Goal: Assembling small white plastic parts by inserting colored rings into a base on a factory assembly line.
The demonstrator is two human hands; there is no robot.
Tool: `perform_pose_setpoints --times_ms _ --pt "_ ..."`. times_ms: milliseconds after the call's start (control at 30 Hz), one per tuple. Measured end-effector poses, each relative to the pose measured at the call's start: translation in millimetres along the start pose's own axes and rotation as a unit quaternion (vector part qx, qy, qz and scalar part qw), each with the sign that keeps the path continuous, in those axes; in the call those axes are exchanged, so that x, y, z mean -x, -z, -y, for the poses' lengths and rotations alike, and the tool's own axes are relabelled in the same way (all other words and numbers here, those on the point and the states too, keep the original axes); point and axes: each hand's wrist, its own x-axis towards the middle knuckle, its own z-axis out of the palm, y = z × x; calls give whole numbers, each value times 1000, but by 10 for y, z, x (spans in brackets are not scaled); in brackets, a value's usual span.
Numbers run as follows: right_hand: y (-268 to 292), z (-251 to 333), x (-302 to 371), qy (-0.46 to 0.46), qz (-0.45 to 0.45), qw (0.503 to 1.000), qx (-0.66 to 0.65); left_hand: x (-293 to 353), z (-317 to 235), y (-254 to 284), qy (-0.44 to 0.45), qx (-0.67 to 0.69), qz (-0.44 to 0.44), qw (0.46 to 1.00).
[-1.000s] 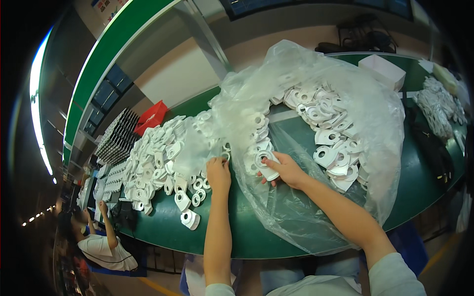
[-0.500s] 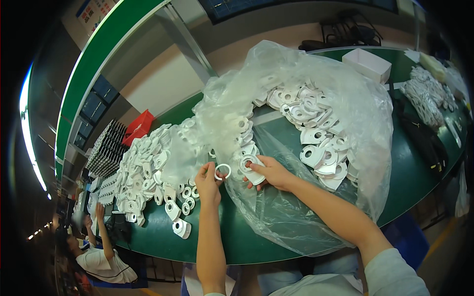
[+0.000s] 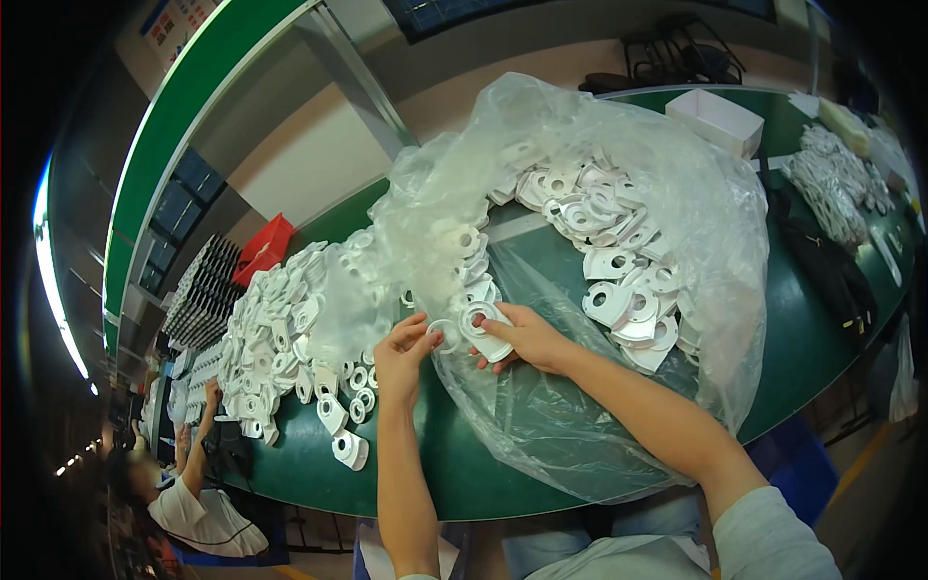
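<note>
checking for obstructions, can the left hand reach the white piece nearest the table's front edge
Probably yes: bare green tabletop lies between the left hand and that white piece, though the hand holds a white ring.

Cloudy plastic veils some white pieces. The held plate partly hides our right fingers, the lower edge crops our left sleeve, and we find the co-worker's hands too small to make out.
</note>
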Motion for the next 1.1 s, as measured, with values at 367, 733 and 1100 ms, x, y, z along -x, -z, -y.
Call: perform_pose_setpoints --times_ms 367,733,1100 --pt "51 -6 -22 -44 66 997 -11 127 -199 -300 -54 -121 0 991" --pt "43 10 6 -31 101 994 34 167 -162 -394 -238 -271 -39 932" --pt "0 34 31 -21 96 992 72 195 -163 -492 -289 -335 -36 896"
